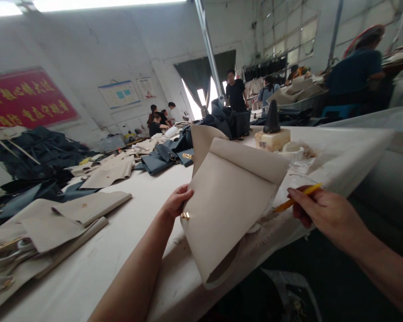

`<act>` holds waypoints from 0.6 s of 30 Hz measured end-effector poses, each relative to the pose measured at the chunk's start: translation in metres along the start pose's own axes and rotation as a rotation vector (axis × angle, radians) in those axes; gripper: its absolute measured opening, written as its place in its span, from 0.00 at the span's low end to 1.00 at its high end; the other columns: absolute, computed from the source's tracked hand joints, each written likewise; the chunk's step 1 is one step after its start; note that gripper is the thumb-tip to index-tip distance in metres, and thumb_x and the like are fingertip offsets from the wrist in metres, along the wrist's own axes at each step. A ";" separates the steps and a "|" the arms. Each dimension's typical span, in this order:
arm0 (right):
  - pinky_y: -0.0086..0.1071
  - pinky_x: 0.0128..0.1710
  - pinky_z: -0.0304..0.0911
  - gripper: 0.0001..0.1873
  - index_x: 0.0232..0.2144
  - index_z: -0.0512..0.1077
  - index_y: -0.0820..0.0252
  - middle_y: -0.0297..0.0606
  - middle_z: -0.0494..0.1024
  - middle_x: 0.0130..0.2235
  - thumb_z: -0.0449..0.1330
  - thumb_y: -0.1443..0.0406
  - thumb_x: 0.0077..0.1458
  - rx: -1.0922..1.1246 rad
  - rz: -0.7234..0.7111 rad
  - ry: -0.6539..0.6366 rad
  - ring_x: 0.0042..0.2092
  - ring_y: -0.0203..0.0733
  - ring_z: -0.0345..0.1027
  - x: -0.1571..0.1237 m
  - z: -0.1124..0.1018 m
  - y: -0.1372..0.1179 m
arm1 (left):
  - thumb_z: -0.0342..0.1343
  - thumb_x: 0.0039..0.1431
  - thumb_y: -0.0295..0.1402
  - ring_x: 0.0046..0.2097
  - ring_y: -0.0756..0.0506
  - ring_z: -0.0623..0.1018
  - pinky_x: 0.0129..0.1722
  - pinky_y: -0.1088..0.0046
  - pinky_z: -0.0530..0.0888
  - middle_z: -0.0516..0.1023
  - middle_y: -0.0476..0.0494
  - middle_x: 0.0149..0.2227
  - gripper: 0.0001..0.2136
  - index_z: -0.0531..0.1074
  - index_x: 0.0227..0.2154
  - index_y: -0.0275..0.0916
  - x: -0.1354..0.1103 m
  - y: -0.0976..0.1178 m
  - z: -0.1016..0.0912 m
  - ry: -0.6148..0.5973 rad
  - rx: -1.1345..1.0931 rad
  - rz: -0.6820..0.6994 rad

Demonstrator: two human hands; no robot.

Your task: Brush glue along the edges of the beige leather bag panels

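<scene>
My left hand (177, 202) grips the left edge of a beige leather bag piece (228, 205), folded over at its top, with a small gold clasp (185, 216) near my fingers. The piece is held up over the near edge of the white worktable (127, 250). My right hand (322, 212) pinches a thin yellow brush or pencil (297, 197), its tip pointing at the piece's right edge.
Stacked beige panels (53, 223) lie at the left. Blue-grey bag parts (161, 158) and more beige pieces sit further back. A black cone on a pale block (272, 132) and a small dish stand beyond. Several people work in the background.
</scene>
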State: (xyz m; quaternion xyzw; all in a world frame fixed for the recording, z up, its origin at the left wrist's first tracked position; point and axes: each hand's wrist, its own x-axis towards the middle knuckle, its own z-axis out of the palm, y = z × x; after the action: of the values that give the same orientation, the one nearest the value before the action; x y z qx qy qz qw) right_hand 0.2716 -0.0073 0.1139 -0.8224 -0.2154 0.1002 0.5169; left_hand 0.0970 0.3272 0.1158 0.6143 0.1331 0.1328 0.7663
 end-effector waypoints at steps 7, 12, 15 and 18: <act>0.34 0.21 0.60 0.34 0.15 0.68 0.56 0.40 0.70 0.16 0.47 0.34 0.44 0.012 0.039 -0.139 0.18 0.39 0.63 -0.029 0.018 -0.010 | 0.74 0.37 0.36 0.25 0.48 0.78 0.26 0.76 0.75 0.80 0.44 0.27 0.20 0.77 0.33 0.33 0.000 0.000 0.004 0.003 -0.028 -0.001; 0.38 0.24 0.63 0.29 0.14 0.67 0.54 0.42 0.71 0.16 0.50 0.39 0.47 -0.106 -0.048 0.100 0.19 0.44 0.66 -0.022 0.005 -0.009 | 0.73 0.38 0.36 0.27 0.47 0.79 0.27 0.75 0.75 0.81 0.43 0.29 0.21 0.77 0.35 0.32 0.002 -0.002 0.003 -0.026 -0.054 0.003; 0.39 0.26 0.63 0.28 0.14 0.68 0.55 0.43 0.72 0.17 0.52 0.41 0.48 -0.102 -0.029 0.174 0.20 0.44 0.67 -0.019 0.001 -0.008 | 0.73 0.38 0.36 0.26 0.48 0.79 0.27 0.75 0.74 0.81 0.43 0.29 0.20 0.76 0.34 0.32 0.002 -0.004 0.003 -0.026 -0.065 0.007; 0.37 0.21 0.61 0.32 0.14 0.68 0.57 0.42 0.71 0.18 0.54 0.35 0.44 0.101 0.017 0.071 0.19 0.42 0.64 -0.029 0.012 -0.009 | 0.74 0.37 0.36 0.26 0.48 0.78 0.27 0.75 0.74 0.80 0.43 0.29 0.20 0.76 0.33 0.32 0.002 -0.004 0.004 -0.041 -0.081 0.009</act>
State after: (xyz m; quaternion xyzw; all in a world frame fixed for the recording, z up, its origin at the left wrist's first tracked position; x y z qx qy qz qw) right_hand 0.2394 -0.0074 0.1148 -0.8001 -0.1848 0.0862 0.5641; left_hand 0.1006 0.3238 0.1129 0.5860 0.1089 0.1289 0.7925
